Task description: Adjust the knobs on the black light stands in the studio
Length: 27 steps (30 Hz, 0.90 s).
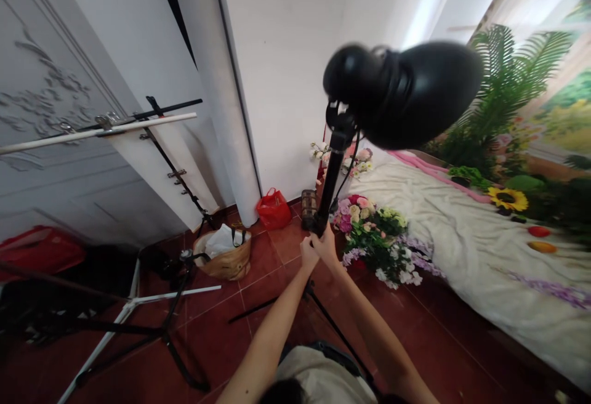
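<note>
A black studio light sits at the top of a black light stand, close in front of me and slightly blurred. My left hand and my right hand are both closed around the stand's pole near its collar, side by side and touching. A thin cable hangs from the light along the pole. Below my hands, the stand's legs spread over the floor. My fingers are partly hidden behind my hands and the pole.
Artificial flowers stand right of the pole, beside a platform with cream cloth. At left are a wicker basket, a red bag, and other stands with a clamped white crossbar. A white wall rises ahead.
</note>
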{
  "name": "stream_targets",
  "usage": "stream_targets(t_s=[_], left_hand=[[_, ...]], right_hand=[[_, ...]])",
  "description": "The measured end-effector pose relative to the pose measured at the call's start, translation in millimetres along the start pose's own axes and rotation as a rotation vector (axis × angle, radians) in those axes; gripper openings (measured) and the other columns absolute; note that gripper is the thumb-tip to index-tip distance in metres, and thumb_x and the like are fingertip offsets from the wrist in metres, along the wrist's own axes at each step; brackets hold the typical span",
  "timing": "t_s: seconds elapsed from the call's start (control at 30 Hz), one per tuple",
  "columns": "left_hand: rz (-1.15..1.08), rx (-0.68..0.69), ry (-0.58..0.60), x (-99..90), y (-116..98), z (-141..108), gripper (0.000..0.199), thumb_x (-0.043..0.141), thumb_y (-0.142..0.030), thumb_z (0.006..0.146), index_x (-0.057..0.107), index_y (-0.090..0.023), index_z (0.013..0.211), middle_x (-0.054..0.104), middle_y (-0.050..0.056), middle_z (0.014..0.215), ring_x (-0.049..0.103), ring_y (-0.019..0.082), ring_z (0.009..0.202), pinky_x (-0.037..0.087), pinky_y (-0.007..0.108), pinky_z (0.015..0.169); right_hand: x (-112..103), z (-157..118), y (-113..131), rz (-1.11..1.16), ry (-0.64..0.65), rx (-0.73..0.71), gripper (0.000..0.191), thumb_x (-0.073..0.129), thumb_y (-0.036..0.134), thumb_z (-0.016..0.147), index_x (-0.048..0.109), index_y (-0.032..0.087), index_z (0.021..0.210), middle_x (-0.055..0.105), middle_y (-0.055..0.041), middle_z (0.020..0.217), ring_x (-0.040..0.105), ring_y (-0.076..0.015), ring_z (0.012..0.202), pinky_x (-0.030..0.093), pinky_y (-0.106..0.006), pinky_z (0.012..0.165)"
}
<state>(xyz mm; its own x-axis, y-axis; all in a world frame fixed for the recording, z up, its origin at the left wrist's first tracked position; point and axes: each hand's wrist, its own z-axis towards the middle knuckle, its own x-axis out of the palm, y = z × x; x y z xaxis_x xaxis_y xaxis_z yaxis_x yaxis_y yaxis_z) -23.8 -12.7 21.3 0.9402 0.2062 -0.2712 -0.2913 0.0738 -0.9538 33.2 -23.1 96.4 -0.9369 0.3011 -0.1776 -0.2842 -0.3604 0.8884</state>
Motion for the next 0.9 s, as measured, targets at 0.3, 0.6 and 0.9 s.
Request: stream_targets(t_s=[0.3,0.6,0.9], left_hand=[[0.014,0.052,-0.08,15.5,9.0,-0.7,0.025,0.059,-0.038,0.073,0.063,-0.014,0.068,0.061,0.005,0.062,0.058,0.017,0.061,0.044,0.025,0.059],[-0.17,0.004,-0.086,16.5,3.3,-1.4,0.027,0.063,-0.041,0.07,0.064,-0.014,0.068,0.063,0.006,0.063,0.06,0.02,0.065,0.047,0.028,0.061],[-0.168,0.012,-0.096,18.3,2.6,-1.5,0.035,0.061,-0.049,0.071,0.062,-0.014,0.065,0.059,0.004,0.059,0.057,0.016,0.06,0.045,0.026,0.059]], right_hand=[[-23.5,63.7,75.8,0.232,0.138,-0.152,0.026,0.06,0.038,0.078,0.054,0.019,0.095,0.061,-0.003,0.083,0.057,-0.0168,0.082,0.048,-0.033,0.082],[-28.0,60.2,76.4,0.203,0.176,-0.128,0.036,0.062,0.039,0.077,0.054,0.017,0.105,0.061,-0.0051,0.095,0.057,-0.0171,0.087,0.048,-0.035,0.085],[-70.4,34.6,24.6,0.356,0.503,0.139,0.044,0.057,0.049,0.079,0.056,0.02,0.112,0.062,-0.0067,0.111,0.058,-0.0195,0.104,0.047,-0.037,0.092]])
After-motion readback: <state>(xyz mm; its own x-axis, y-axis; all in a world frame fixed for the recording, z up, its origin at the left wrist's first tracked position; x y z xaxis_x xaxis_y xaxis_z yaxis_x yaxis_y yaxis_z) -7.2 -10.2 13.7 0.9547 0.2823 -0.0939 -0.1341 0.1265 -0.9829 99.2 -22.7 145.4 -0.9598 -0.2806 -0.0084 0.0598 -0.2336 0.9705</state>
